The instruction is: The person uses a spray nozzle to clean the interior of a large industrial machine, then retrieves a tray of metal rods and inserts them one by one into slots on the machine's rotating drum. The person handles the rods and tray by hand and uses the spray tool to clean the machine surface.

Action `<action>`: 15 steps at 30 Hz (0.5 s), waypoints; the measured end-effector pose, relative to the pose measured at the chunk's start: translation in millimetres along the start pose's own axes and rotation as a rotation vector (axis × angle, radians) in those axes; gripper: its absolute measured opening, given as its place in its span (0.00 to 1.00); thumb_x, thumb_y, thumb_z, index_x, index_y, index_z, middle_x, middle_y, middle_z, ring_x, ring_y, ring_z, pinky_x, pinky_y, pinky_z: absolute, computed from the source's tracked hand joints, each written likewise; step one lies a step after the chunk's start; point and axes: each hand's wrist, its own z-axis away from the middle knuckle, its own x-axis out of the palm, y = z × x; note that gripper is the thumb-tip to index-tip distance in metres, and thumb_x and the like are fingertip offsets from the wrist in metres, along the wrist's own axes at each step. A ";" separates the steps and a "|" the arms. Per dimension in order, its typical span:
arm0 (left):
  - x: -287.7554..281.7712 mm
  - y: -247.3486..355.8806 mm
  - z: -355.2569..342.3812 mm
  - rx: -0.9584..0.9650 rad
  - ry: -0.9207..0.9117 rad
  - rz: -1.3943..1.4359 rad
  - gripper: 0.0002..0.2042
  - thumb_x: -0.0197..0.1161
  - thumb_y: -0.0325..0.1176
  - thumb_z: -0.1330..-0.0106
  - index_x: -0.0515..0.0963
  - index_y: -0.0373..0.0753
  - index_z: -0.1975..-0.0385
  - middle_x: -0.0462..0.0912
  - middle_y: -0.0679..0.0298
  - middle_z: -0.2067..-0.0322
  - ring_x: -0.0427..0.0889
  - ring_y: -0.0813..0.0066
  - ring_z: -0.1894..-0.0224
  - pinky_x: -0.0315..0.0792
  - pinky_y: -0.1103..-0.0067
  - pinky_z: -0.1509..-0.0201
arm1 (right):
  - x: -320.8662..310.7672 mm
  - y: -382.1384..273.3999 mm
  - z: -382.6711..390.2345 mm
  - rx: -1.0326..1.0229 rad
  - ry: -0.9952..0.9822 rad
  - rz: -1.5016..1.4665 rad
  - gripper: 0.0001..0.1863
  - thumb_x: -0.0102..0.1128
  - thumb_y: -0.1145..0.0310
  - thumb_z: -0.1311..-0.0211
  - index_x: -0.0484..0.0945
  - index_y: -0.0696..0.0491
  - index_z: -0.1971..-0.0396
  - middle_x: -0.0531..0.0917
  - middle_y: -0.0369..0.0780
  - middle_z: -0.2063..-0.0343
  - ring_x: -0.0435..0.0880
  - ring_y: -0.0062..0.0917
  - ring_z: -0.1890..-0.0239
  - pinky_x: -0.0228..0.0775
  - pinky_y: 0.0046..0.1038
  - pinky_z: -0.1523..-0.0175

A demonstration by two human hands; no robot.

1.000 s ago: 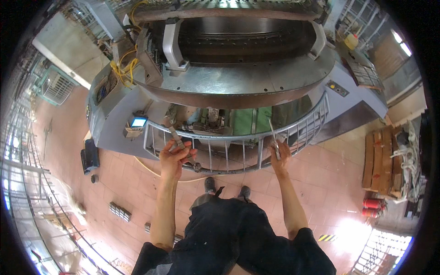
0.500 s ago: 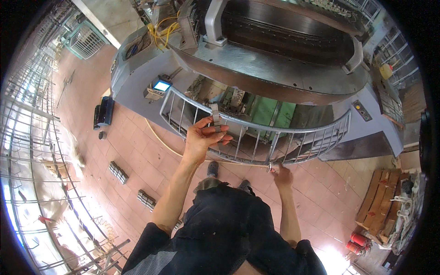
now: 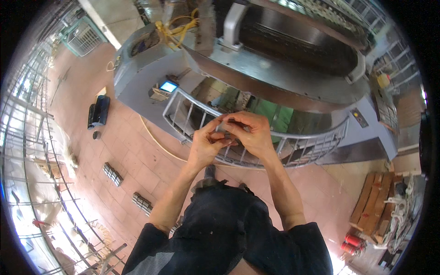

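Note:
My left hand (image 3: 206,143) and my right hand (image 3: 251,134) meet in front of my chest, fingertips touching. Together they pinch a small thin metal piece (image 3: 226,130) between thumbs and fingers; its exact shape is too small to tell. Both hands hover just over the curved grey guard rail (image 3: 302,143) of a big round grey machine (image 3: 279,78). Green parts show behind the rail bars. My dark trousers and shoes are below, on the reddish tiled floor (image 3: 137,156).
A small lit blue screen (image 3: 168,86) sits on the machine's left side, with yellow cables (image 3: 176,28) above it. A black bag (image 3: 98,111) lies on the floor at left. Wooden pallets (image 3: 372,207) and red canisters (image 3: 352,244) stand at lower right. Wire racks (image 3: 32,151) line the left.
My hands were apart at the guard rail a second ago. The left rose first, then the right came up to join it, and both now pinch the small metal piece. The view has swung left.

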 end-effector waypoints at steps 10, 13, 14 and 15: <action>-96.2 22.2 -16.7 0.291 0.110 -0.467 0.31 0.66 0.18 0.42 0.71 0.37 0.35 0.90 0.60 0.62 0.85 0.77 0.59 0.80 0.78 0.53 | 37.8 -10.8 -48.7 -0.062 0.024 0.192 0.04 0.71 0.75 0.44 0.87 0.56 0.68 0.85 0.35 0.78 0.80 0.13 0.77 0.70 0.19 0.73; -184.1 51.1 -51.1 0.490 0.516 -0.656 0.22 0.67 0.22 0.41 0.78 0.35 0.44 0.89 0.60 0.64 0.85 0.77 0.62 0.79 0.79 0.59 | -1.6 -24.3 -80.3 -0.234 0.394 0.065 0.04 0.69 0.72 0.37 0.87 0.55 0.64 0.86 0.34 0.75 0.80 0.14 0.76 0.71 0.17 0.72; -221.4 63.5 -65.2 0.448 0.669 -0.540 0.17 0.67 0.24 0.40 0.81 0.34 0.49 0.89 0.60 0.65 0.85 0.77 0.64 0.79 0.79 0.61 | -22.6 -28.9 -90.7 -0.247 0.507 0.148 0.04 0.69 0.72 0.38 0.87 0.56 0.65 0.86 0.35 0.75 0.80 0.14 0.76 0.70 0.17 0.71; -262.5 77.2 -78.2 0.489 0.829 -0.648 0.16 0.64 0.24 0.38 0.80 0.34 0.49 0.88 0.60 0.66 0.85 0.77 0.67 0.78 0.78 0.63 | -41.7 -30.0 -104.2 -0.263 0.656 0.293 0.05 0.69 0.71 0.37 0.86 0.57 0.65 0.85 0.35 0.75 0.78 0.14 0.76 0.69 0.18 0.71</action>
